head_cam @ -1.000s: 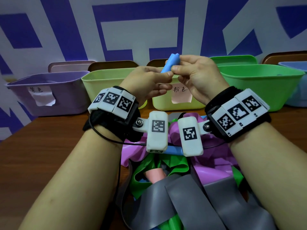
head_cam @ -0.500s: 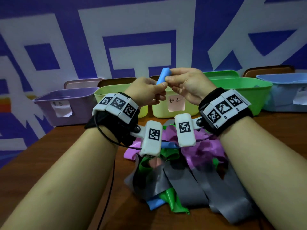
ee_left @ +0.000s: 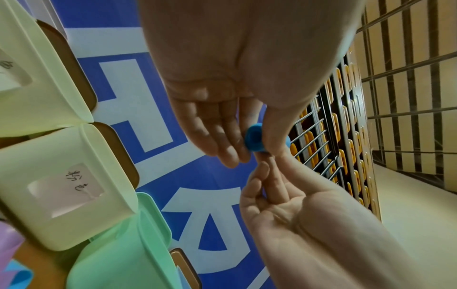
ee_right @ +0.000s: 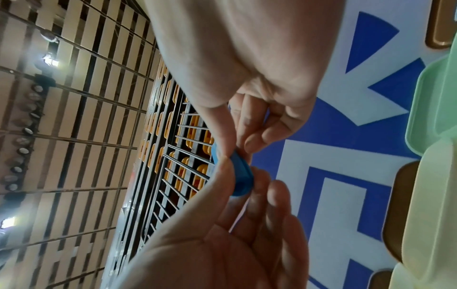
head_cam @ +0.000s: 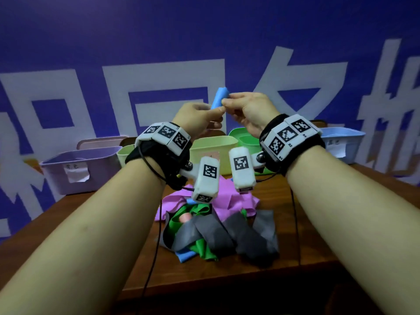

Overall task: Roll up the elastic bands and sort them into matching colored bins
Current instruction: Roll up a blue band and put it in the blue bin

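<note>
A rolled-up blue elastic band (head_cam: 219,97) is held upright in the air between both hands, above the row of bins. My left hand (head_cam: 214,111) pinches its lower end between thumb and fingers; the left wrist view shows the roll's round end (ee_left: 256,139) there. My right hand (head_cam: 227,102) pinches the roll's side from the right, and the roll (ee_right: 241,176) shows in the right wrist view too. Loose grey, green, purple, pink and blue bands lie in a pile (head_cam: 218,226) on the table below my wrists.
Bins line the table's far edge: a purple bin (head_cam: 79,164) at left, two pale yellow-green bins (head_cam: 211,144), a green bin (head_cam: 238,136) and a light blue bin (head_cam: 341,142) at right. The wooden table (head_cam: 95,214) ends close to me.
Both hands have risen together with the blue roll, from in front of the bins to well above them. The grips look the same.
</note>
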Demonstrator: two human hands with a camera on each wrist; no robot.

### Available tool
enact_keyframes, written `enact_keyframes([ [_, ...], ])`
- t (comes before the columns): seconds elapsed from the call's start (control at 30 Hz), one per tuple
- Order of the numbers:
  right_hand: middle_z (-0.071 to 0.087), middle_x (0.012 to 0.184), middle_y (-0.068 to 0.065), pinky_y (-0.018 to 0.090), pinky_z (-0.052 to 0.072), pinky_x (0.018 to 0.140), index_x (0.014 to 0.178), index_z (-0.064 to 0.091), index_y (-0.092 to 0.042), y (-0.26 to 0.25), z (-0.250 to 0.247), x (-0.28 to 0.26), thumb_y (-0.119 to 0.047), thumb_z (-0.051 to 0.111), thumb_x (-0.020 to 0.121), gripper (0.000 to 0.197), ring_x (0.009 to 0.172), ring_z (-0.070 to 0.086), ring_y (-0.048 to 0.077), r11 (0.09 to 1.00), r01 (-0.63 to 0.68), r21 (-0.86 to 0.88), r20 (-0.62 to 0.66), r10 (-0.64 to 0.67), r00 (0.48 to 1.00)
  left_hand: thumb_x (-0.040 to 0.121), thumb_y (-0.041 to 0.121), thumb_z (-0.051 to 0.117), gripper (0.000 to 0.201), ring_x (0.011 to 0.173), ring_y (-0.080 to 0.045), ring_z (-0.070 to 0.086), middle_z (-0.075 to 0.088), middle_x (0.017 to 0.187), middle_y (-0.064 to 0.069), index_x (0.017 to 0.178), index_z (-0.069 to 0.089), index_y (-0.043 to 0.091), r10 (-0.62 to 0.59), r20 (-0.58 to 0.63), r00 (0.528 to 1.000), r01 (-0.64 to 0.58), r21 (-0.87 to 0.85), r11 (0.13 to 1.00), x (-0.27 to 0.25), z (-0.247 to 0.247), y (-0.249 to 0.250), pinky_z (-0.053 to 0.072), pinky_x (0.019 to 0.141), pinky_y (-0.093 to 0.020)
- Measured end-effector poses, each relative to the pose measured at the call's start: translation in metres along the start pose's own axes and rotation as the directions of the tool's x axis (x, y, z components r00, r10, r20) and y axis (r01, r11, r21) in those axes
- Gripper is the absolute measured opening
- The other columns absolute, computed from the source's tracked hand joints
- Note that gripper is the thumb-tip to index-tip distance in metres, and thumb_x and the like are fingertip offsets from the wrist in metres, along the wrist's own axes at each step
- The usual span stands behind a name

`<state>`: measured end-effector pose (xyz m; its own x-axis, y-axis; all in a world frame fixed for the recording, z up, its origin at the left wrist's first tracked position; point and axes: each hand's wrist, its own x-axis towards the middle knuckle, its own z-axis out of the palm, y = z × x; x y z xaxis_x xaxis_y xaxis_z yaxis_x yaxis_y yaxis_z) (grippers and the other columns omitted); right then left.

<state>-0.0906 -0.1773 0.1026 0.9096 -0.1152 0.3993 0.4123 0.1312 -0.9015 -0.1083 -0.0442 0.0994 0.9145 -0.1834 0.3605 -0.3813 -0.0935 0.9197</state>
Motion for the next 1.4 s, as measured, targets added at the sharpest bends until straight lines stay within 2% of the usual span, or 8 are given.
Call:
enact_keyframes([
  [0.2, 0.066, 0.081, 0.006, 0.018, 0.046, 0.060, 0.090, 0.065, -0.014, 0.033, -0.034, 0.051, -0.003, 0.064, 0.087, 0.011, 0.072, 0.061, 0.015, 0.999, -0.054, -0.008, -0.051, 0.054, 0.997, 0.096, 0.026, 0.057, 0.013, 0.075, -0.014, 0.061, 0.063, 0.092, -0.003, 0.089, 0.060, 0.016, -0.066, 0.063, 0.996, 0.065, 0.023, 0.998, 0.055, 0.032, -0.035, 0.050, 0.075, -0.028],
  [0.33, 0.066, 0.081, 0.005, 0.019, 0.047, 0.057, 0.107, 0.064, -0.010, 0.078, -0.041, 0.113, -0.001, 0.059, 0.089, 0.021, 0.063, 0.065, 0.013, 0.994, -0.098, 0.039, -0.102, 0.102, 0.990, 0.096, 0.031, 0.057, 0.022, 0.073, -0.012, 0.060, 0.063, 0.092, -0.002, 0.104, 0.060, 0.010, -0.124, 0.013, 0.992, 0.124, 0.053, 0.991, 0.122, 0.028, -0.082, 0.050, 0.078, -0.030],
  [0.5, 0.064, 0.080, 0.007, 0.025, 0.047, 0.066, 0.119, 0.059, 0.001, 0.129, -0.040, 0.201, 0.006, 0.055, 0.090, 0.030, 0.067, 0.063, 0.016, 0.984, -0.158, 0.083, -0.213, 0.172, 0.962, 0.098, 0.028, 0.054, 0.017, 0.068, -0.011, 0.059, 0.061, 0.075, 0.002, 0.087, 0.057, 0.015, -0.224, -0.018, 0.974, 0.224, 0.030, 0.974, 0.213, 0.012, -0.123, 0.049, 0.074, -0.028],
  [0.7, 0.060, 0.120, 0.030, 0.032, 0.054, 0.079, 0.122, 0.056, 0.009, 0.113, -0.050, 0.266, 0.012, 0.050, 0.091, 0.032, 0.089, 0.061, 0.027, 0.955, -0.280, 0.097, -0.239, 0.295, 0.925, 0.096, 0.025, 0.058, 0.017, 0.070, -0.015, 0.060, 0.061, 0.084, -0.004, 0.099, 0.061, 0.009, -0.367, 0.025, 0.930, 0.367, -0.001, 0.930, 0.306, 0.029, -0.106, 0.053, 0.074, -0.031],
  [0.93, 0.062, 0.095, 0.016, 0.029, 0.054, 0.074, 0.093, 0.058, -0.007, 0.061, -0.127, 0.318, 0.008, 0.059, 0.087, 0.016, 0.078, 0.062, 0.021, 0.904, -0.403, -0.140, -0.337, 0.339, 0.878, 0.093, 0.023, 0.062, 0.012, 0.063, -0.012, 0.064, 0.066, 0.061, 0.004, 0.093, 0.067, 0.012, -0.506, 0.180, 0.843, 0.523, -0.055, 0.851, 0.379, 0.105, -0.071, 0.050, 0.061, -0.023],
  [1.07, 0.062, 0.077, 0.004, 0.017, 0.045, 0.051, 0.074, 0.057, -0.022, 0.039, -0.189, 0.337, 0.005, 0.063, 0.082, 0.029, 0.057, 0.056, 0.007, 0.851, -0.423, -0.310, -0.386, 0.294, 0.874, 0.094, 0.017, 0.059, 0.013, 0.052, -0.007, 0.061, 0.066, 0.056, 0.003, 0.086, 0.066, 0.010, -0.561, 0.268, 0.783, 0.593, -0.051, 0.803, 0.411, 0.161, -0.052, 0.047, 0.050, -0.018],
  [1.27, 0.061, 0.071, 0.000, 0.020, 0.047, 0.062, 0.065, 0.061, -0.019, 0.027, -0.279, 0.354, 0.007, 0.061, 0.082, 0.031, 0.064, 0.057, 0.013, 0.800, -0.500, -0.331, -0.416, 0.351, 0.839, 0.095, 0.012, 0.057, 0.014, 0.043, -0.006, 0.058, 0.065, 0.058, -0.003, 0.087, 0.063, 0.003, -0.620, 0.296, 0.727, 0.656, -0.031, 0.754, 0.439, 0.253, -0.046, 0.046, 0.042, -0.015],
  [1.4, 0.056, 0.064, 0.003, 0.013, 0.042, 0.047, 0.067, 0.061, -0.014, 0.039, -0.325, 0.352, 0.011, 0.056, 0.085, 0.032, 0.052, 0.052, 0.009, 0.738, -0.600, -0.309, -0.418, 0.461, 0.783, 0.096, 0.012, 0.054, 0.015, 0.042, -0.005, 0.058, 0.063, 0.073, -0.007, 0.086, 0.062, 0.005, -0.652, 0.307, 0.693, 0.668, 0.067, 0.741, 0.442, 0.302, -0.066, 0.044, 0.050, -0.020],
])
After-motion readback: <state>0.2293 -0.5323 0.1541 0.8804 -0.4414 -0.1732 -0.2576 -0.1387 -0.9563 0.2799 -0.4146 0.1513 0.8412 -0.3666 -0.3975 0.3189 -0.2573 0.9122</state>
